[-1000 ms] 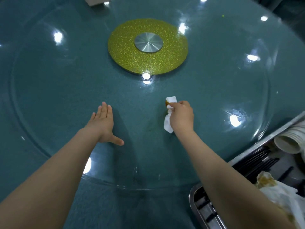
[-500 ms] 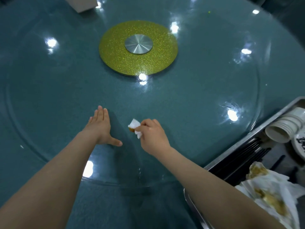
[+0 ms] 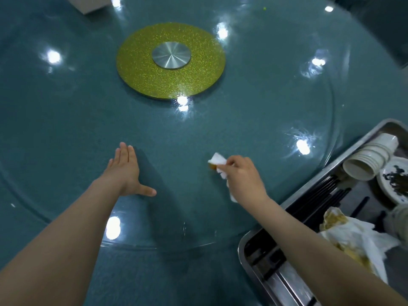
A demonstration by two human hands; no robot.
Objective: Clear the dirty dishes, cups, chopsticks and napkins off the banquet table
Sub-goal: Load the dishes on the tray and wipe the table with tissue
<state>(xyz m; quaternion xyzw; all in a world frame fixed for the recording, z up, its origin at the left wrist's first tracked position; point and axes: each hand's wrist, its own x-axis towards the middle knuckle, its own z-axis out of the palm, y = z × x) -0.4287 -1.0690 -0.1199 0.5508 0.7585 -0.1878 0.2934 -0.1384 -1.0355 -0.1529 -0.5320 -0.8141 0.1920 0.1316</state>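
**Napkin wipe on the glass turntable, tray waiting at the right**

A crumpled white napkin (image 3: 217, 162), stained orange-brown at its near edge, is pinched in the right hand (image 3: 241, 176), fingers curled round it, its tip pressed to the glass turntable (image 3: 254, 120). The left hand (image 3: 124, 172) is laid flat on the glass, fingers straight and together, thumb spread out toward the right hand; nothing is held in it.

The step in hand is judged to be a spot-wipe, with the napkin then owed to the tray. For a clean result, the stained face should be kept down and folded inward before lifting, so no residue is smeared across the glass. The turntable is likely to spin under sideways pressure, so the flat left hand is best kept as a brake. Short strokes are advised. The drop is a short reach to the right of the right hand.

The metal tray (image 3: 244, 244) sits just right of the right forearm. In it are seen stacked cups (image 3: 367, 159) lying on their side, a dish with dark scraps (image 3: 395, 180), black chopsticks (image 3: 318, 195) and soiled napkins (image 3: 353, 235).

Surface: teal table, glossy glass over it, many ceiling-light reflections. Beyond both hands, a glittery yellow-green disc (image 3: 136, 62) with a steel hub (image 3: 171, 55) marks the centre. A pale box corner (image 3: 95, 3) is cut off at the far edge, beyond the left hand. Little else of the room is shown; dark floor is glimpsed far right.
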